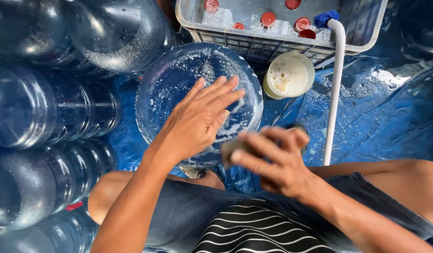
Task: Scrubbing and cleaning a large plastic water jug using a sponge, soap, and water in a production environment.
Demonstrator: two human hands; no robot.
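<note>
A large clear blue water bottle [179, 75] stands upside down between my knees, its round base covered in soap foam. My left hand [200, 117] lies flat on that base with the fingers spread. My right hand [272, 157] is at the bottle's lower right edge, blurred, shut on a dark scrubbing sponge [228, 151] pressed against the bottle's side.
Several more big blue bottles [43, 107] lie stacked at the left. A white crate [272, 44] with red caps and soapy water sits at the back. A cream bowl of foamy liquid [289, 75] and a white brush handle [336, 84] lie on the blue tarp [380, 117].
</note>
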